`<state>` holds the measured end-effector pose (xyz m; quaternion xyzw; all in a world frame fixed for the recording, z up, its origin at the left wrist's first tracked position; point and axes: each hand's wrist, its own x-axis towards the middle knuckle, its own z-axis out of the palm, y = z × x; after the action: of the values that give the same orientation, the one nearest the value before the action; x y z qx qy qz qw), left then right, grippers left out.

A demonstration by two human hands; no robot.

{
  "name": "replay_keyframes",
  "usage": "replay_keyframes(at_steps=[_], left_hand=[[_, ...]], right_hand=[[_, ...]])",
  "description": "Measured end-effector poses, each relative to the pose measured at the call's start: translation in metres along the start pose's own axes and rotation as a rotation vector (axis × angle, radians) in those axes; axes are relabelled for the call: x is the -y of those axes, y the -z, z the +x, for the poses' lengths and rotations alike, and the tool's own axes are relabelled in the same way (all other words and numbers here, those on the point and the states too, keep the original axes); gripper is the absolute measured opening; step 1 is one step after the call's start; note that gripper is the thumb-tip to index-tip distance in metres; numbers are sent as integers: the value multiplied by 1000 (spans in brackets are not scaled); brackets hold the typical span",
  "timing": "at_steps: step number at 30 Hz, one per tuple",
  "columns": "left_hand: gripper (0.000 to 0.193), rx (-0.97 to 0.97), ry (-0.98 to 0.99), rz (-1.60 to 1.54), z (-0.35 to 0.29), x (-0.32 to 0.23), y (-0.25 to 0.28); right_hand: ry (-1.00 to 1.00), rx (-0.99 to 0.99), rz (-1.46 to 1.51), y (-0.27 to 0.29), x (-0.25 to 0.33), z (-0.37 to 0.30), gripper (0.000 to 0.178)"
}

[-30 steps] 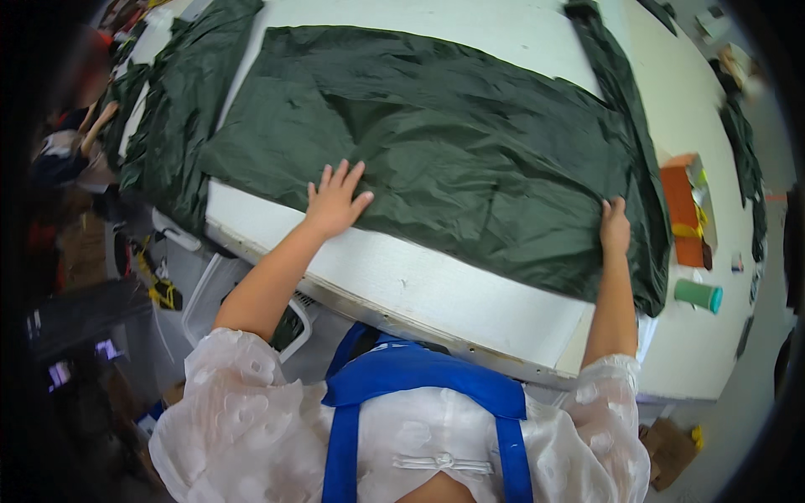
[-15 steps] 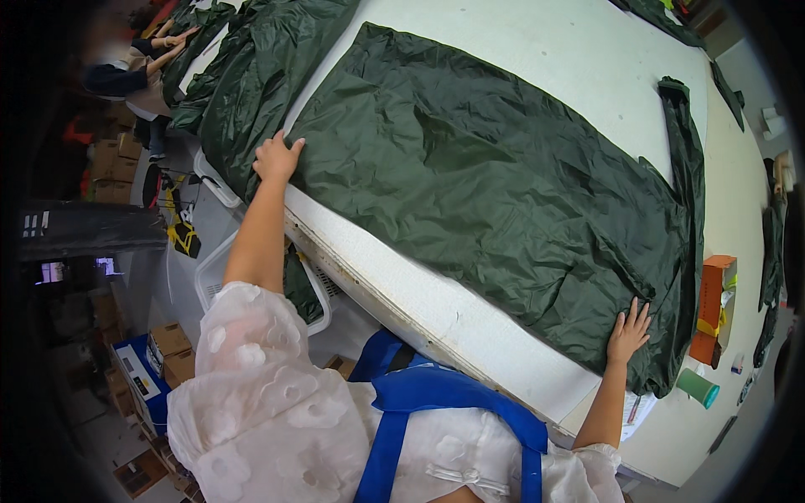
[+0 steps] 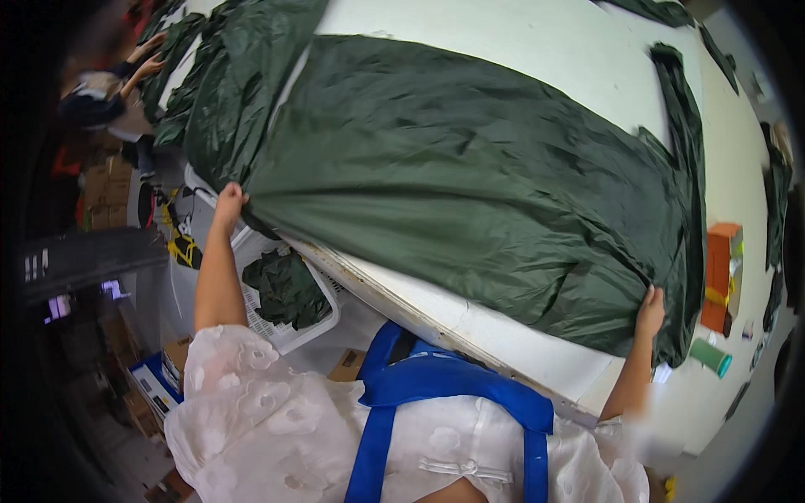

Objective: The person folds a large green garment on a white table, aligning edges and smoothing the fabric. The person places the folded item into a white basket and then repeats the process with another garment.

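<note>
A large dark green sheet of thin, shiny fabric (image 3: 470, 176) lies across the white table, its near side pulled taut between my hands. My left hand (image 3: 228, 206) is closed on the fabric's near left corner, just off the table's edge. On the right, my right hand (image 3: 651, 310) pinches the same fabric near its bunched right end. Tension folds run across the cloth from my left hand. The fingertips of both hands are partly hidden by the cloth.
More green fabric (image 3: 239, 84) is heaped on the table's left. Below the edge, a white plastic basket (image 3: 323, 331) holds crumpled green cloth. An orange box (image 3: 719, 277) and a green thread cone (image 3: 711, 358) stand at right. Another person (image 3: 109, 105) handles fabric at far left.
Both hands went from lying flat on the fabric to gripping it. My left hand moved left and down, drawing the near edge taut; the right moved slightly right and up.
</note>
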<state>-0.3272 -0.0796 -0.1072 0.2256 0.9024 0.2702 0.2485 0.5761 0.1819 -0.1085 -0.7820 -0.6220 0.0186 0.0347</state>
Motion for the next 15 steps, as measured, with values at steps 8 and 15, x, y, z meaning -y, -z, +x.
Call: replay_keyframes(at_steps=[8, 15], left_hand=[[46, -158, -981, 278, -88, -192, -129], [36, 624, -1247, 452, -171, -328, -280]], right_hand=[[86, -31, 15, -8, 0, -15, 32], [224, -122, 21, 8, 4, -16, 33]])
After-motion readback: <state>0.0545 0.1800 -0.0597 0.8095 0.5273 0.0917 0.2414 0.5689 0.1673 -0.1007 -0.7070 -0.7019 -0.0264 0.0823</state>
